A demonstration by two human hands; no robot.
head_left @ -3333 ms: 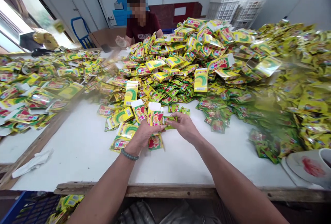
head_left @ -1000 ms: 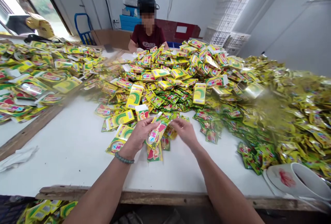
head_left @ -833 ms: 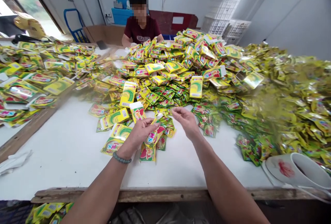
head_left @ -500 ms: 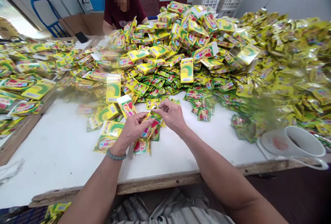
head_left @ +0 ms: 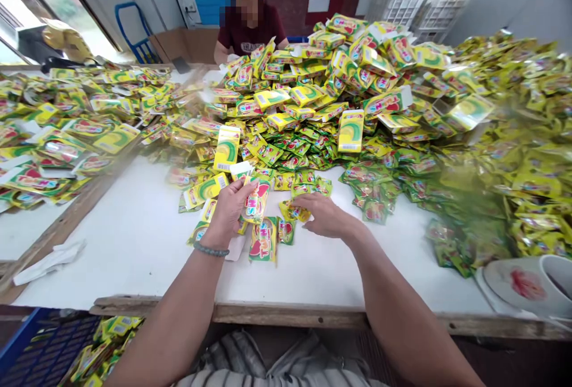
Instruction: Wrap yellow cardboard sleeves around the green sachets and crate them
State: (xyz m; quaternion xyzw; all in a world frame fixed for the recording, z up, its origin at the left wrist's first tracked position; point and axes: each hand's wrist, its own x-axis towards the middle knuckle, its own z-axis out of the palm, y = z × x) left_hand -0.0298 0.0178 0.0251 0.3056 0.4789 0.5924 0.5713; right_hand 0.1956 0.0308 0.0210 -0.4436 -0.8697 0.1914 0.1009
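My left hand (head_left: 227, 211) pinches a printed yellow-and-green carton (head_left: 256, 201) with a red fruit picture, held upright above the table. To its right, my right hand (head_left: 325, 214) reaches down with bent fingers on a small yellow sachet (head_left: 292, 211); its fingertips partly cover the sachet. Between my hands, another printed carton (head_left: 263, 240) lies flat, with a small green sachet (head_left: 286, 231) beside it. Several more small sachets (head_left: 305, 189) lie just beyond my right fingers. A yellow box (head_left: 205, 190) rests behind my left hand.
A tall heap of boxes (head_left: 313, 65) rises ahead, and sachets (head_left: 531, 155) pile up on the right. A white mug (head_left: 513, 283) stands near the right table edge. Across the table sits a person (head_left: 250, 24). Below left is a blue crate (head_left: 31, 345).
My hands have moved apart. The right hand has left the carton in my left hand and dropped to a yellow sachet on the table. The whole view has shifted left.
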